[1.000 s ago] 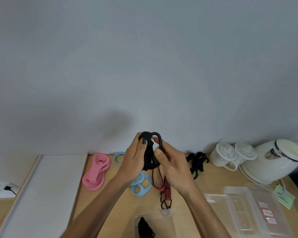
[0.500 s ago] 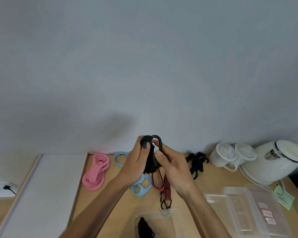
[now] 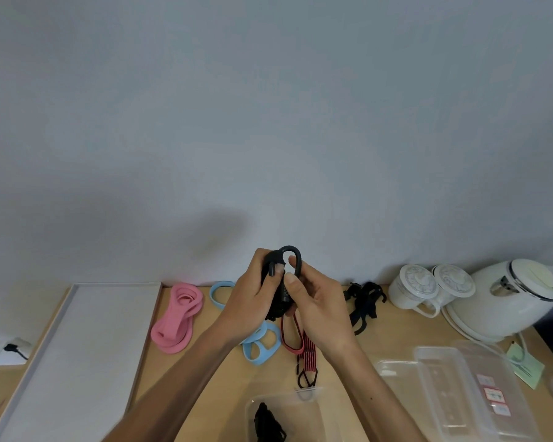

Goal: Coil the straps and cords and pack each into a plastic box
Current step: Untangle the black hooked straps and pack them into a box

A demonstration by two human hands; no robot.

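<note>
Both the left hand [image 3: 253, 298] and right hand [image 3: 316, 301] are closed around a black strap [image 3: 280, 301]. Keep the coil pinched tight. Then lower it into the open plastic box [image 3: 307, 406] at the tabletop's near edge.

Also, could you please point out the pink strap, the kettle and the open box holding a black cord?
pink strap [image 3: 175, 317]: head view, middle of its coiled loops.
kettle [image 3: 505, 301]: head view, white body below the lid.
open box [image 3: 304, 406]: head view, bare clear floor.

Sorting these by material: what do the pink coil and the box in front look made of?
Pink coil: probably silicone or soft rubber, a matte flat band lying in limp loops. Front box: clear, thin, glossy plastic; the black bundle inside shows through its wall.
</note>
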